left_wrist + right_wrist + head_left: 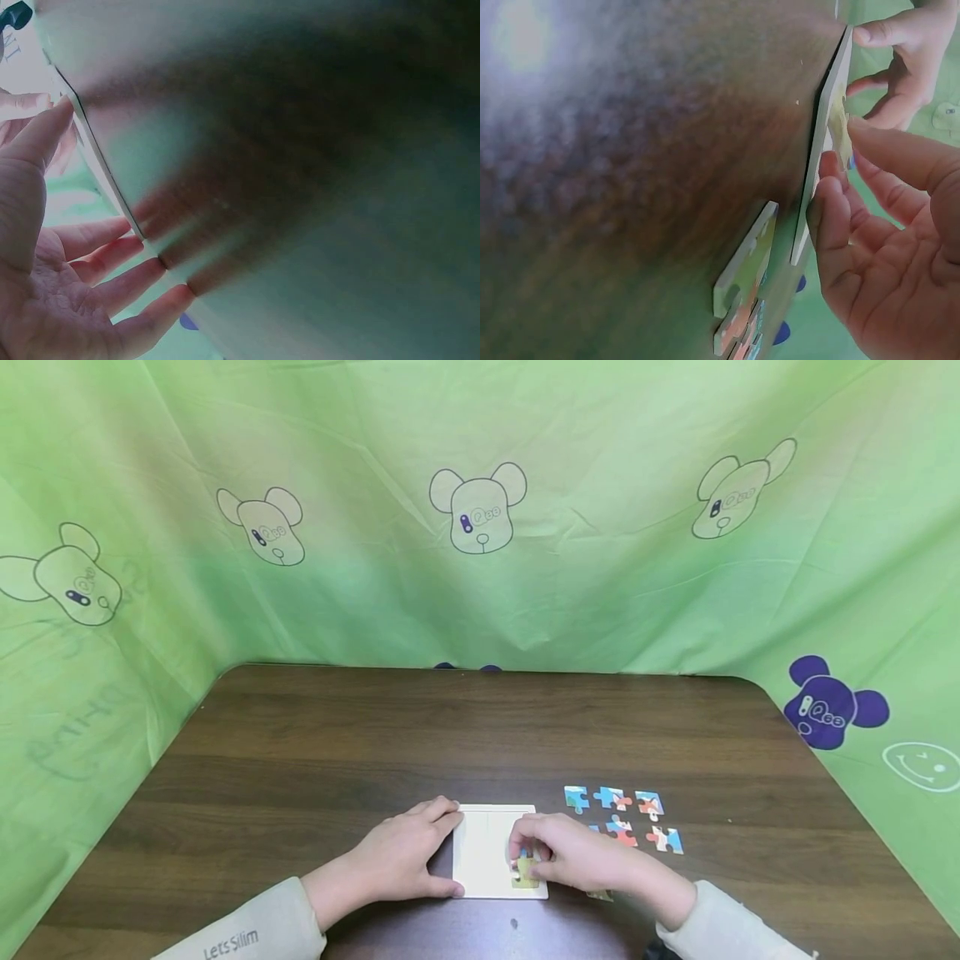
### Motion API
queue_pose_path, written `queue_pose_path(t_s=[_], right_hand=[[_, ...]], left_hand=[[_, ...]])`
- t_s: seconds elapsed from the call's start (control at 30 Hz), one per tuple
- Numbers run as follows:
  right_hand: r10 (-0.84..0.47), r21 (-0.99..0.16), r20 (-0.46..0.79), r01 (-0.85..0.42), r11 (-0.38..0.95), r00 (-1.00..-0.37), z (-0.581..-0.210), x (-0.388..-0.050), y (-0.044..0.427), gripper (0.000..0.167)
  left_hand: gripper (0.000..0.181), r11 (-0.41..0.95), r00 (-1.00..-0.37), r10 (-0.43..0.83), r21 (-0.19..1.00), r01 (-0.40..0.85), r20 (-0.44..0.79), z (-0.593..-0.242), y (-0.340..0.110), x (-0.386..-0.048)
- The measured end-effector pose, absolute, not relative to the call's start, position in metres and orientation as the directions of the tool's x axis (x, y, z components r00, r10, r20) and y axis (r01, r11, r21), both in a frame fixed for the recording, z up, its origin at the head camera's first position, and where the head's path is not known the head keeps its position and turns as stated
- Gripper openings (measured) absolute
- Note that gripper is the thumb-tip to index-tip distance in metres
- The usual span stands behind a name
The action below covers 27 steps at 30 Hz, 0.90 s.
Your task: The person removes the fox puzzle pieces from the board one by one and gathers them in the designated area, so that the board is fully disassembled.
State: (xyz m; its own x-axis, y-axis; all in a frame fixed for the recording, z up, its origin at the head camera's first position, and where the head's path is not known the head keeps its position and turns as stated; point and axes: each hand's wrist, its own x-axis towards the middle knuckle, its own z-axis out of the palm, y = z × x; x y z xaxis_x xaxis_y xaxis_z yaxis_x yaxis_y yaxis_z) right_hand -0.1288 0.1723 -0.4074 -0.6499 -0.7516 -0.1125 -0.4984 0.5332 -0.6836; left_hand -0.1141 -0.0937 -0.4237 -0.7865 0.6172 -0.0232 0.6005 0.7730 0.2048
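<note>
A white puzzle board lies flat near the table's front edge. Along its left side rests my left hand, fingers at the far corner and thumb at the near one; the left wrist view shows the fingers fairly straight against the table. My right hand is over the board's right part and pinches a yellow-green jigsaw piece between thumb and fingers, at the near right corner. The right wrist view shows the thumb on that piece, its far side partly hidden by fingers.
To the right of the board lie several loose jigsaw pieces in blue, red and white, some partly covered by the right hand. Another piece shows under the right wrist. A green printed curtain hangs behind the brown table.
</note>
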Motion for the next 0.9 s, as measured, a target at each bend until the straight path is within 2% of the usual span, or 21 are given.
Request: queue_pose_path(t_s=[0.43, 0.9], right_hand=[[-0.756, -0.749, -0.114, -0.444, 0.492, -0.645, -0.4072, -0.1309, 0.1738, 0.018], [-0.743, -0.749, -0.115, -0.434, 0.500, -0.659, -0.4046, -0.1295, 0.1823, 0.017]], left_hand=[[0.086, 0.773, -0.785, 0.618, 0.205, 0.600, -0.031, -0.4233, -0.0938, -0.1141], [0.087, 0.773, -0.782, 0.622, 0.192, 0.605, -0.038, -0.4231, -0.0932, -0.1134]])
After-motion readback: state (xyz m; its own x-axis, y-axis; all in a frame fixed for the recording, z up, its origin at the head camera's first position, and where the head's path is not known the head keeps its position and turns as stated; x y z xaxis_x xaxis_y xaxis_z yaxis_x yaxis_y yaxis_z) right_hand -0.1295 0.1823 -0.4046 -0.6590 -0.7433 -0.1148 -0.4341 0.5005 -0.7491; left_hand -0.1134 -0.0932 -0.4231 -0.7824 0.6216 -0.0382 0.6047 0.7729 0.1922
